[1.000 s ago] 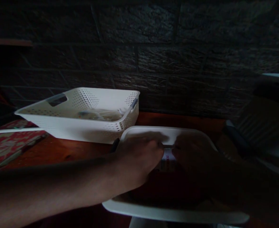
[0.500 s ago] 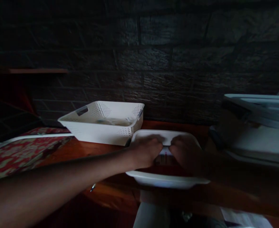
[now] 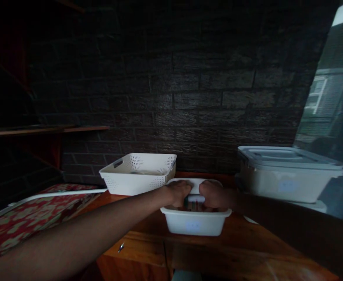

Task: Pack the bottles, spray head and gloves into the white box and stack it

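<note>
A white plastic tub [image 3: 208,227] with a pale blue label on its front stands on the wooden desk, with my two hands over its opening. My left hand [image 3: 177,193] is closed at the left side of the opening, and my right hand [image 3: 214,194] is closed at the right, a small gap between them. Both sets of fingertips point down and are hidden. In that gap, thin upright items [image 3: 194,205] with red and green marks show inside the tub, too dim to name.
Left of the tub sits a white perforated basket [image 3: 133,184] holding pale contents. A lidded storage box [image 3: 276,183] stands at right near a window. A red patterned cloth [image 3: 43,210] and white rod [image 3: 72,192] lie left. A brick wall [image 3: 189,97] rises behind; the desk [image 3: 247,242] has a drawer.
My view has tilted up and drawn back, bringing the window and more of the storage box into sight. Both hands stay closed at the tub's opening.
</note>
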### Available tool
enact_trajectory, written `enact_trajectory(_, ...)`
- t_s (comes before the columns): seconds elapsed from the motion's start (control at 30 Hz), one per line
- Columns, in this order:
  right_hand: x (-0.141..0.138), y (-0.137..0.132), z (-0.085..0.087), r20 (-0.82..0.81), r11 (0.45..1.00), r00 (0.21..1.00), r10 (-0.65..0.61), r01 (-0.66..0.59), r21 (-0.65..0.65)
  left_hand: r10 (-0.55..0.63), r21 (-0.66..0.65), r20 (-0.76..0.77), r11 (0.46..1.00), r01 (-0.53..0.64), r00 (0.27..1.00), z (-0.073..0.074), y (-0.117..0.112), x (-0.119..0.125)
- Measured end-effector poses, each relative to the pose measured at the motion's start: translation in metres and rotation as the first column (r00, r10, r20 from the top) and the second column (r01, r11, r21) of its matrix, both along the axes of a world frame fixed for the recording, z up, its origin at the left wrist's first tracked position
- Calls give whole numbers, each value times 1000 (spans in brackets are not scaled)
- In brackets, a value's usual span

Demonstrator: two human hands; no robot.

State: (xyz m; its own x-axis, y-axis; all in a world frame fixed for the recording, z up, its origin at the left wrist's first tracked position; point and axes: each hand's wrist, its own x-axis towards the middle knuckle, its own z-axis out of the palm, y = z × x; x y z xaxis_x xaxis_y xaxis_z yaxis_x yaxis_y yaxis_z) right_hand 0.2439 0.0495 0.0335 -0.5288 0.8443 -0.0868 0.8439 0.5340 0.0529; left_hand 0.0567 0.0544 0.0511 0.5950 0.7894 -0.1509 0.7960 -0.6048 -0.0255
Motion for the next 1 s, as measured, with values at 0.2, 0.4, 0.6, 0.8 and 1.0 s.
enact_trajectory(0.2,15,7,19,-17,999,1000,0,1,53,8,59,40,998,-11,999,28,0,-28)
enact_trajectory(0.4,25,26,30,-132,984,991,3,21,175,28,196,172,979,-62,985,44,7,-66)
enact_trajectory(0.6,25,37,-2,-227,975,970,82,-32,219,0,233,282,970,-69,960,11,18,-59)
enact_trajectory(0.8,27,35,-37,-255,974,963,88,-30,224,-52,191,374,981,-22,926,-30,22,-49)
enact_trajectory(1.0,32,32,-42,-240,975,966,98,-45,219,-36,148,402,989,-27,915,-36,18,-50)
